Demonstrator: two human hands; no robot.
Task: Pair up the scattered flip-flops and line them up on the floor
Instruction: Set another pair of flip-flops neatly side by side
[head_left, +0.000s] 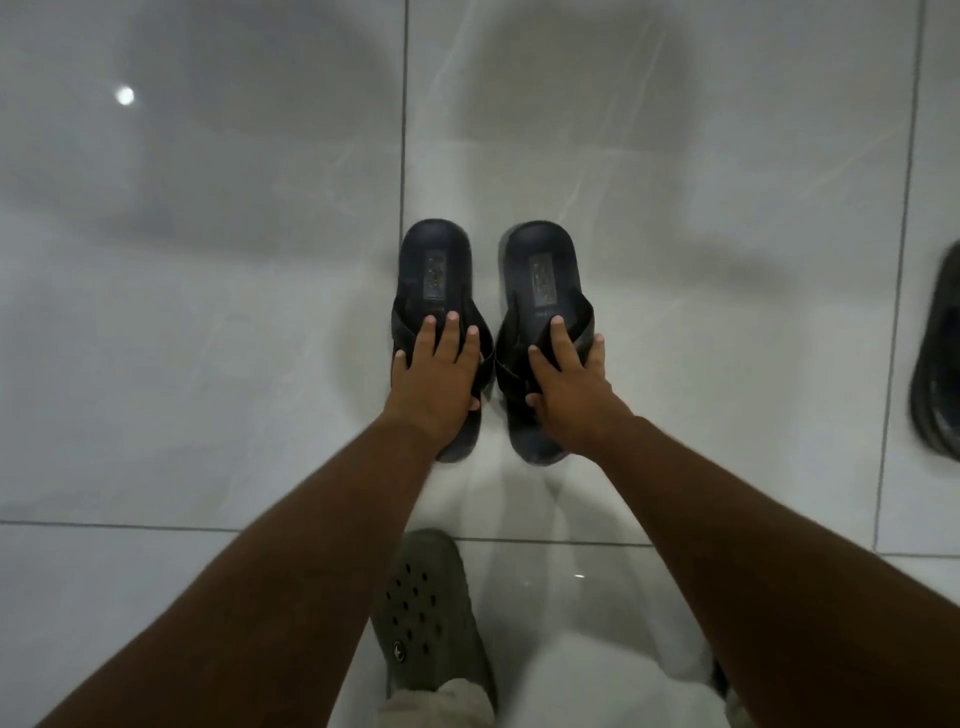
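Two dark navy slide sandals lie side by side on the pale tiled floor, heels pointing away from me. My left hand (435, 376) rests over the straps of the left sandal (434, 265), thumb hooked at its inner edge. My right hand (569, 382) grips the crossed straps of the right sandal (543, 270) in the same way. A narrow gap separates the pair. The toe ends are partly hidden under my hands and wrists.
Another dark sandal (939, 364) lies at the right edge, cut off by the frame. My own foot in a grey-green perforated clog (428, 608) stands on the floor below the pair. Glossy white tiles (208, 364) with grey grout lines spread all around.
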